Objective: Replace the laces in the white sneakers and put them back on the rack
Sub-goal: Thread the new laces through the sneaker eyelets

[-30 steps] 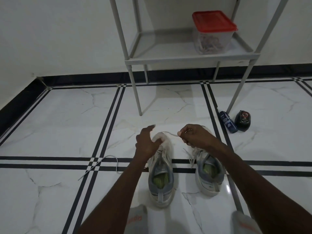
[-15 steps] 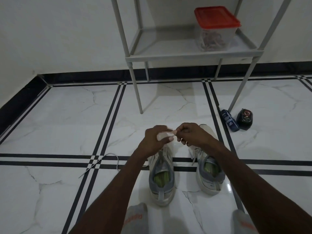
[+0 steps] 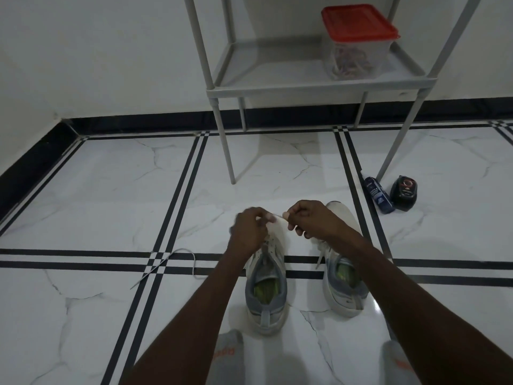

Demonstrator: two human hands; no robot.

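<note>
Two white and grey sneakers stand side by side on the tiled floor, toes pointing away from me: the left sneaker [image 3: 267, 290] and the right sneaker [image 3: 342, 287]. My left hand [image 3: 249, 229] and my right hand [image 3: 311, 219] are over the left sneaker's toe, each pinching an end of a short stretch of white lace [image 3: 278, 216] held between them. A loose white lace [image 3: 177, 261] lies curled on the floor to the left. The grey rack [image 3: 313, 84] stands behind the shoes.
A clear tub with a red lid [image 3: 356, 43] sits on the rack's lower shelf. A blue bottle [image 3: 379, 194] and a black container [image 3: 404, 193] lie by the rack's right front leg. My socked feet [image 3: 229, 357] are at the bottom edge. A wall runs along the left.
My left hand rose from the left sneaker's toe and met my right hand, closing on the lace. The hands have drawn slightly apart since half a second ago.
</note>
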